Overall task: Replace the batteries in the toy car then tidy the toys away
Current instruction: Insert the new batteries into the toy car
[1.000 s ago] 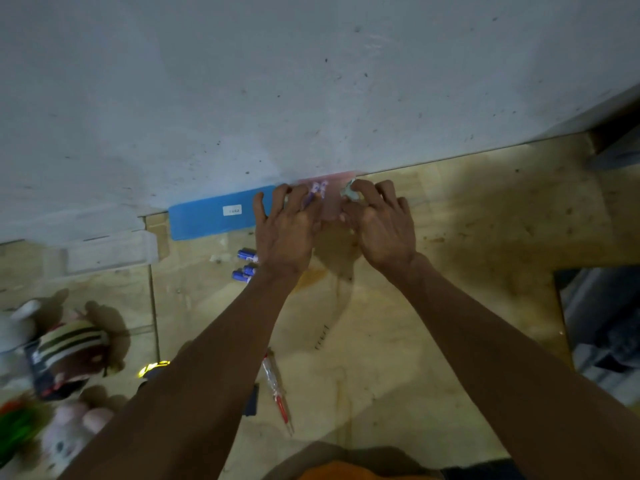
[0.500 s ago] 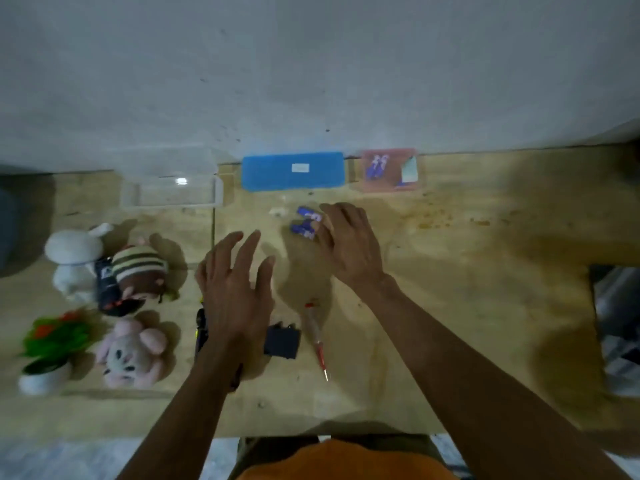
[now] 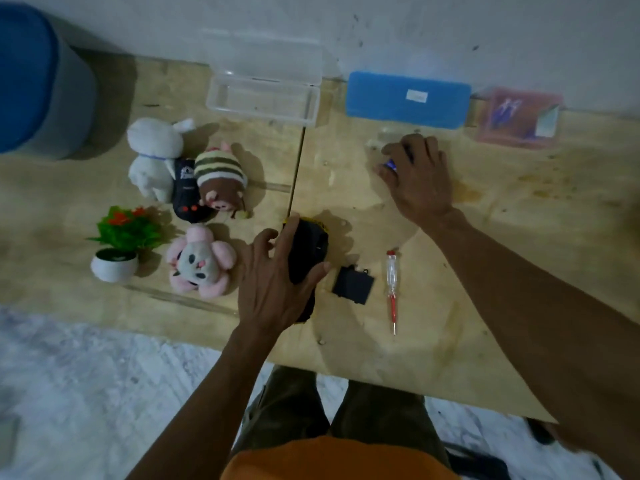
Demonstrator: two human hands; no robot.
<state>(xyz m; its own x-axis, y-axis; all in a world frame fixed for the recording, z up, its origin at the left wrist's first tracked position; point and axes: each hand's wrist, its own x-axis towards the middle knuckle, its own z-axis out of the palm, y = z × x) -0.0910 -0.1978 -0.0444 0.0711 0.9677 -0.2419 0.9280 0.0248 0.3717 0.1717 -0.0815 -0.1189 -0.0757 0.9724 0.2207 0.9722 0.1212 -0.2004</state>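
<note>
The black toy car (image 3: 309, 247) lies on the wooden table (image 3: 519, 237), and my left hand (image 3: 273, 282) grips it with fingers and thumb wrapped round its body. My right hand (image 3: 419, 174) is farther back, its fingers curled over blue batteries (image 3: 391, 164) of which only a small part shows. The black battery cover (image 3: 353, 285) lies loose right of the car. A red-handled screwdriver (image 3: 391, 289) lies beside the cover.
Plush toys sit at the left: a white rabbit (image 3: 156, 157), a striped brown one (image 3: 220, 181), a pink one (image 3: 199, 263). A potted plastic plant (image 3: 119, 247), an open clear box (image 3: 263, 95), a blue case (image 3: 408, 98), a pink box (image 3: 517, 116) and a blue bin (image 3: 38, 81) stand around.
Both hands left the pink box at the wall. My left hand dropped onto the toy car and took hold of it. My right hand closed over the blue batteries.
</note>
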